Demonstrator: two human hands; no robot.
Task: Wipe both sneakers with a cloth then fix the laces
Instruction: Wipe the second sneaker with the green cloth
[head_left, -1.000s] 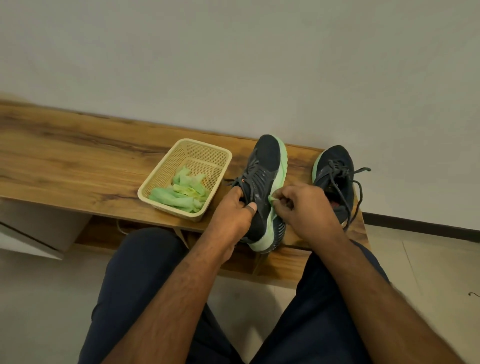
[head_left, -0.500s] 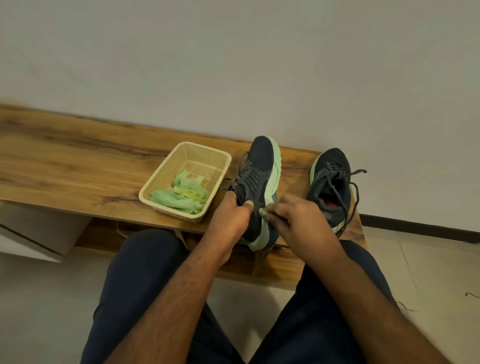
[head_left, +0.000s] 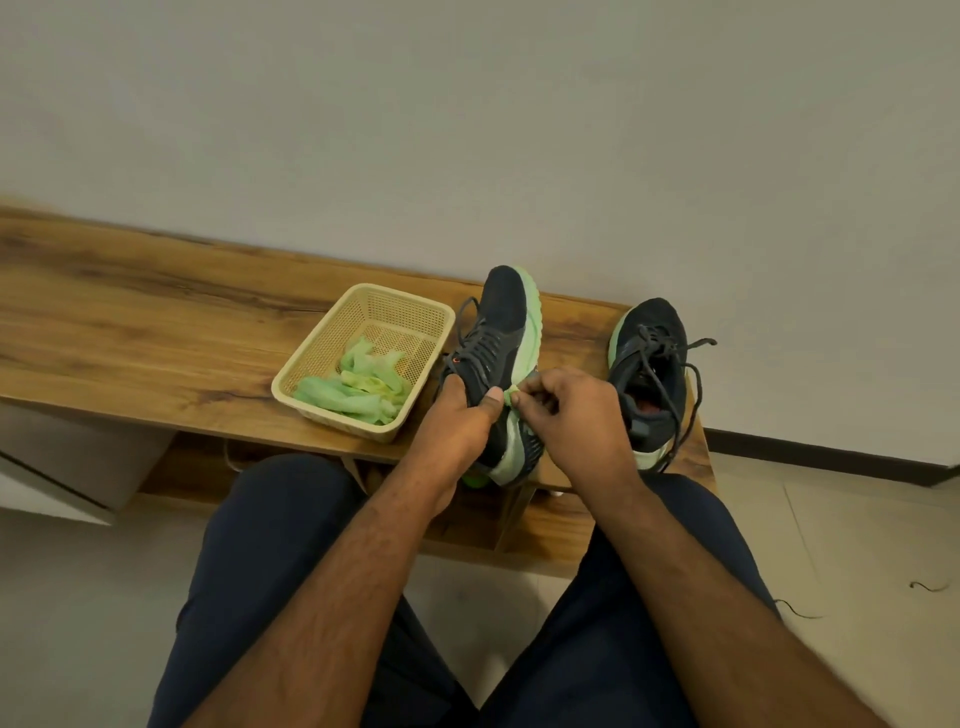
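Observation:
A dark sneaker with a pale green sole (head_left: 506, 322) is tilted on its side on the wooden bench (head_left: 156, 332). My left hand (head_left: 457, 415) grips its upper near the collar, thumb across the side. My right hand (head_left: 571, 410) pinches a small pale green cloth (head_left: 511, 395) against the sneaker's sole edge; most of the cloth is hidden under my fingers. The second dark sneaker (head_left: 652, 364) stands upright to the right, its dark laces loose and hanging over the side.
A beige plastic basket (head_left: 322, 364) left of the held sneaker contains several crumpled green cloths (head_left: 353, 389). The wall rises right behind the bench. My knees sit just below the bench's front edge. The bench's right end lies just past the second sneaker.
My right hand with the cloth slid along the sole edge of the tilted sneaker, toward the heel and then back up. My left hand kept its grip; the other sneaker stayed put.

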